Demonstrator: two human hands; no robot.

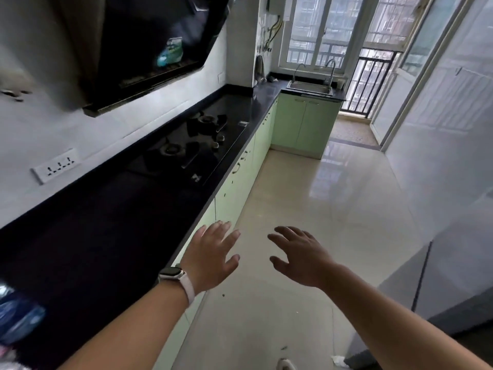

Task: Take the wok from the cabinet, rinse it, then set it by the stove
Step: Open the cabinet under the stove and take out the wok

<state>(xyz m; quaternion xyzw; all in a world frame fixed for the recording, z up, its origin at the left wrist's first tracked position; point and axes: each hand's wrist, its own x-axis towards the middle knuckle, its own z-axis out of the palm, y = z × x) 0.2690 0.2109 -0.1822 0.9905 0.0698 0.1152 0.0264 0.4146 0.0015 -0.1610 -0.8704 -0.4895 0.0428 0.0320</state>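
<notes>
Both my hands are out in front of me, palms down, fingers spread, nothing in either one. My left hand (213, 256) floats just off the edge of the black counter (88, 236), with a watch (174, 276) on a pale strap at that wrist. My right hand (301, 259) hangs beside it over the shiny floor (320, 222), a small gap between the two.

Ahead of my left hand the counter runs away from me, and set into it sits the stove (192, 145), two burners, knobs along its near edge. Above that, the dark hood (149, 46) leans off the wall. Off to my far left there's a white socket strip (56, 165) on the wall.

Right under my left hand and running forward, the green cabinets (240, 177), doors all shut. Well beyond both hands, at the end of the room, the sink (310, 88) with its taps sits under the window (322, 30).

The wok: I can't see it anywhere, so I can't tell which cabinet holds it.
</notes>
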